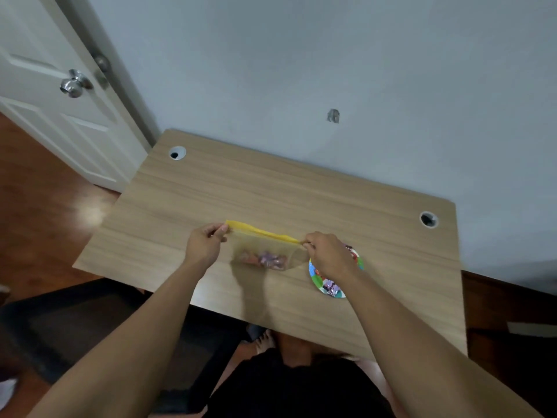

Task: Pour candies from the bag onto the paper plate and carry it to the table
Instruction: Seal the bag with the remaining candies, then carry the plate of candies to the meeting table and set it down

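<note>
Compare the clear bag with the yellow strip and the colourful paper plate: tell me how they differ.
The clear bag with the yellow strip hangs above the wooden table, pinched by the left hand and right hand; the colourful paper plate lies flat on it. The bag is see-through, the plate printed. Both hold candies.
</note>
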Tool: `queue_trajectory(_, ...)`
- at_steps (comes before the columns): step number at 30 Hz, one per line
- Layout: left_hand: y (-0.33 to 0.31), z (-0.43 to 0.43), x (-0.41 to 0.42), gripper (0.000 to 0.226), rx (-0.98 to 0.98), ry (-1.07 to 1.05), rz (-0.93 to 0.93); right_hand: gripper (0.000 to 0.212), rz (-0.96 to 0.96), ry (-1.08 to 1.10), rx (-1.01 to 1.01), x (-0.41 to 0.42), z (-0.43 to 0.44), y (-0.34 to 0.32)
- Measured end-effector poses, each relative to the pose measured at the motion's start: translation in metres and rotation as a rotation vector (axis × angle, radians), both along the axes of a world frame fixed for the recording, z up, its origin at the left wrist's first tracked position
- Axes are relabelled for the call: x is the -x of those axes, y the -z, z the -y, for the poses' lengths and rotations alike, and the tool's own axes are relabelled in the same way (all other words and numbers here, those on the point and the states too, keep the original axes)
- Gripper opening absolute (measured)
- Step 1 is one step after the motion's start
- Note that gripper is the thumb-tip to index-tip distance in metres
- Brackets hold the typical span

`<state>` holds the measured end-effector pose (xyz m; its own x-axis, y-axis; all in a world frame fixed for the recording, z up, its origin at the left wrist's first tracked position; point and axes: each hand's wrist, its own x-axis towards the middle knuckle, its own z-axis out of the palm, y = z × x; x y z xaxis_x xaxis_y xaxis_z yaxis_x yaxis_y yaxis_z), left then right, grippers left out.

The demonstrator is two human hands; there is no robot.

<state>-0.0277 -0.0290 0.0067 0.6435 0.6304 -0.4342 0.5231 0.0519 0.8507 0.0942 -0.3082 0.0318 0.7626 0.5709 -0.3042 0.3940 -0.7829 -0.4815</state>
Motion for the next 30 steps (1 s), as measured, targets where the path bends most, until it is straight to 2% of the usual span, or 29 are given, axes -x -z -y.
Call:
queue_trajectory(4, -0.006, 0.007, -0.005, 0.036, -0.137, 0.023, 0.019, 0.027, -0.061, 0.157, -0.127, -0.01, 0.022, 0.006)
queue_trajectory(8, -0.007, 0.025, -0.016, 0.032, -0.258, 0.007, 0.073, 0.029, -0.083, 0.321, -0.156, -0.025, 0.059, 0.014)
queue_trajectory(12, 0.002, 0.055, -0.033, 0.028, -0.17, 0.083, 0.063, 0.026, -0.158, 0.462, -0.081, -0.035, 0.104, 0.034)
queue_trajectory(17, 0.025, 0.103, -0.054, 0.025, 0.056, 0.18, -0.02, 0.026, -0.288, 0.646, -0.024, -0.035, 0.154, 0.069)
queue_trajectory(23, 0.059, 0.151, -0.071, 0.027, 0.169, 0.272, -0.164, 0.032, -0.388, 0.693, 0.078, -0.027, 0.183, 0.106)
queue_trajectory(27, 0.09, 0.177, -0.077, 0.031, 0.141, 0.313, -0.268, 0.028, -0.5, 0.733, 0.014, -0.023, 0.189, 0.133)
queue_trajectory(30, 0.105, 0.195, -0.081, 0.034, 0.129, 0.293, -0.269, 0.024, -0.611, 0.823, -0.123, -0.023, 0.185, 0.146)
